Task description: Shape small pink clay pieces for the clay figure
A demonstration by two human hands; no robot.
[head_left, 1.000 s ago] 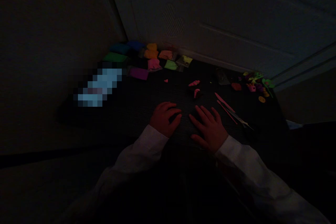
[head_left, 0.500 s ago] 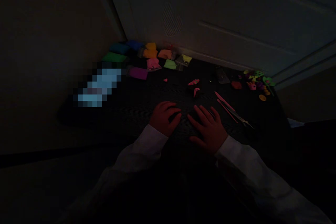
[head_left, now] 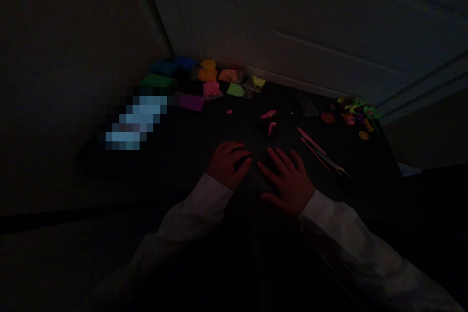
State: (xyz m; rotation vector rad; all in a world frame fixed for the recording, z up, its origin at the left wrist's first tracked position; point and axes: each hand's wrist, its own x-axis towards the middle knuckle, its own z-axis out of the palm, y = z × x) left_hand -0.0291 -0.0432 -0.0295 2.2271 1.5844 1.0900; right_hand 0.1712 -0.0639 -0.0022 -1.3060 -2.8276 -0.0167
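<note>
My left hand [head_left: 227, 165] rests on the dark table [head_left: 190, 161], thumb and fingers apart and nothing held. Across from it my right hand [head_left: 288, 180] lies flat with its fingers spread, also holding nothing. Just beyond the fingertips are two small pink pieces [head_left: 268, 114], the nearer one beside something dark that I cannot make out. A smaller pink bit [head_left: 228, 112] lies to their left. To the right of my right hand are a pink knife-shaped tool [head_left: 310, 140], a thin pink stick [head_left: 315, 154] and a pair of scissors [head_left: 338, 166].
Packets of coloured clay [head_left: 207, 75] line the back left. A lit, blurred-out screen [head_left: 142, 117] is at the left. At the right edge sits a cluster of small colourful figures [head_left: 356, 109] near a red lump [head_left: 327, 118] and a clear bag [head_left: 307, 105]. A pale panelled surface [head_left: 310, 14] rises behind.
The picture has darkened slightly and the view has shifted a little. Both hands stay in the same place on the table, and no object has visibly moved.
</note>
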